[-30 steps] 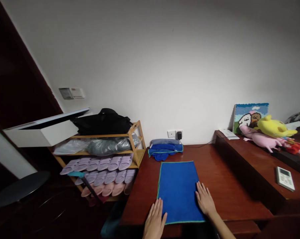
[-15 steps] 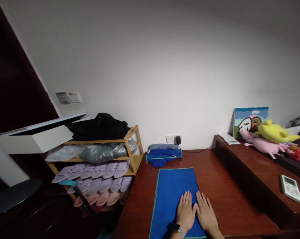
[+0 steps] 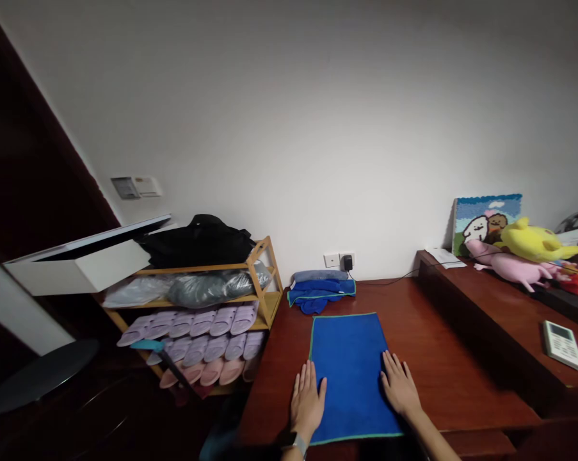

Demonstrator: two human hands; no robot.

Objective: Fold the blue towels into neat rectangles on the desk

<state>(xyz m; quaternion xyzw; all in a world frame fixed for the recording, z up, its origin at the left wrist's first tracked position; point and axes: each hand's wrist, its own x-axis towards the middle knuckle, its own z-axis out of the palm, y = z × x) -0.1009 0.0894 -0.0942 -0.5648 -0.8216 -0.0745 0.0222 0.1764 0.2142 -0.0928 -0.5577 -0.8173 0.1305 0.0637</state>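
Note:
A blue cloth with green edging (image 3: 349,378) lies spread flat on the red-brown table (image 3: 442,365), its near edge by the table's front. My left hand (image 3: 308,400) rests flat on the cloth's left edge, fingers pointing away from me and thumb apart, a watch strap at the wrist. On the cloth's right edge lies my right hand (image 3: 400,384), palm down with its fingers spread a little. Neither hand grips anything. Behind the cloth, a pile of folded blue and grey cloths (image 3: 322,289) sits against the wall.
A wooden rack (image 3: 264,307) with slippers and a black bag (image 3: 200,242) stands left of the table. On the raised ledge at right are plush toys (image 3: 514,269), a dog picture (image 3: 485,221) and a white device (image 3: 562,344). A black plug (image 3: 347,262) is in the wall socket.
My hands have moved apart, the left one from the middle of the cloth to its left edge. My right hand has shifted slightly up and right. The view has shifted a little.

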